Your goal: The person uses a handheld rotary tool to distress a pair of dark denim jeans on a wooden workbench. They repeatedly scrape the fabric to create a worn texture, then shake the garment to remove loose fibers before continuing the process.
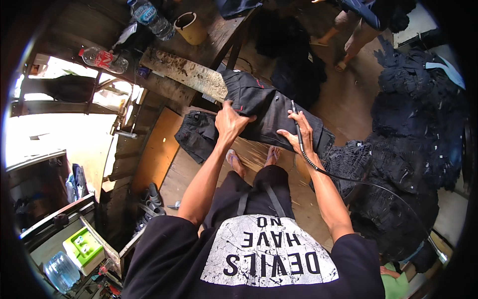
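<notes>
A pair of black jeans is stretched over a long wooden plank that slants up to the left. My left hand presses down on the denim near the middle of the leg. My right hand holds a slim rotary tool handpiece against the fabric on the right. Its black flexible shaft cable runs down my right forearm and off to the lower right. The tool's tip is hidden against the dark cloth.
A large heap of black jeans lies to the right. Plastic water bottles and a tan cup sit on a wooden bench at the top left. Another person's legs stand at the top. My sandalled feet are on the plywood floor.
</notes>
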Motion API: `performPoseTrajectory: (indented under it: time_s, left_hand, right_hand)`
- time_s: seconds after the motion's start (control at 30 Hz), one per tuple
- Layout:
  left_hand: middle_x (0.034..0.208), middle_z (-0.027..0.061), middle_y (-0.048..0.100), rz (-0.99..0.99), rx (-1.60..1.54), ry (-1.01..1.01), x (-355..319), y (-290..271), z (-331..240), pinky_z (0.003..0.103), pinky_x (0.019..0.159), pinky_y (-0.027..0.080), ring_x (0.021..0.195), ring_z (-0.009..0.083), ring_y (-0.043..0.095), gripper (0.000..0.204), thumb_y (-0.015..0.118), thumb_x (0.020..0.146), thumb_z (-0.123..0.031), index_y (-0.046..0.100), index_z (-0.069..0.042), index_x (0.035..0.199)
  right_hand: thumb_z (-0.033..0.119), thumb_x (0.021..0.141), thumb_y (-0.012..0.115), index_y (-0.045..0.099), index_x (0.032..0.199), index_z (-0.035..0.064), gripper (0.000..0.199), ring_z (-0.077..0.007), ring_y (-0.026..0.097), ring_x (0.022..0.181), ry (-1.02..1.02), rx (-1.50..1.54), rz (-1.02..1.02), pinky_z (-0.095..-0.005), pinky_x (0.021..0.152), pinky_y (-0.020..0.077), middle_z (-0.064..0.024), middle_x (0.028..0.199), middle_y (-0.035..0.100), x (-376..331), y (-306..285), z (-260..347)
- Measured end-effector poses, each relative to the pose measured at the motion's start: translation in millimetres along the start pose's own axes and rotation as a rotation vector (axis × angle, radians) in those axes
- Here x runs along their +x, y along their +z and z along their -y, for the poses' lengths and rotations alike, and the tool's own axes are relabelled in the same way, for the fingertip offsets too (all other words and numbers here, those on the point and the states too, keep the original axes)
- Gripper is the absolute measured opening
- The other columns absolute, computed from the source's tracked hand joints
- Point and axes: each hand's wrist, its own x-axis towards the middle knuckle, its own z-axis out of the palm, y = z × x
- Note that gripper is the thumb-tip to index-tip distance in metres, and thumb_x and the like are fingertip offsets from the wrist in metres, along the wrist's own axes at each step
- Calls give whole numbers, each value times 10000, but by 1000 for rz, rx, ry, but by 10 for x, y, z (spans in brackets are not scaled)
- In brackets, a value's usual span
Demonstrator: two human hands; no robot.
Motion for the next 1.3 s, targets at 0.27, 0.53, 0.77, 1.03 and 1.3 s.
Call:
performPoseTrajectory:
  time_s: [0.27,0.53,0.77,1.03,1.3]
  left_hand:
    - [1109,41,809,762,-884,197,426,-380,30,316,963,553,1014,148,722,514,922,877,-259,760,0,1291]
    - [683,122,720,304,-36,532,1313,-825,240,419,613,553,628,236,697,610,1030,719,-491,756,38,849]
    - [1652,171,479,-338,-174,746,678,-359,394,581,1281,318,1555,426,416,643,877,915,-510,700,-85,1364]
    - [1831,66,296,18,95,815,509,-95,416,687,1366,-61,1726,390,67,535,933,804,-583,783,-324,1248]
    - [1810,97,341,12,100,881,594,-37,486,711,1347,-74,1717,392,137,792,911,732,-699,741,-405,1448]
  right_hand:
    - [355,652,1066,622,1357,102,871,-451,628,1405,-9,-68,-123,-579,1318,363,-191,1457,699,56,106,222]
    - [419,736,1017,652,1345,88,783,-450,529,1521,-28,-181,-223,-687,1311,281,-193,1441,707,379,892,582]
    - [257,1009,844,798,1144,-2,296,-362,818,1059,-14,265,-225,-537,1205,510,-193,1059,827,485,884,591]
    - [67,990,754,713,1260,-17,286,-242,838,996,77,432,84,-370,929,663,-210,1042,838,730,278,308]
    - [16,809,862,828,1060,-37,258,-323,833,1074,-489,219,235,-464,1060,650,-169,1039,843,909,506,232]
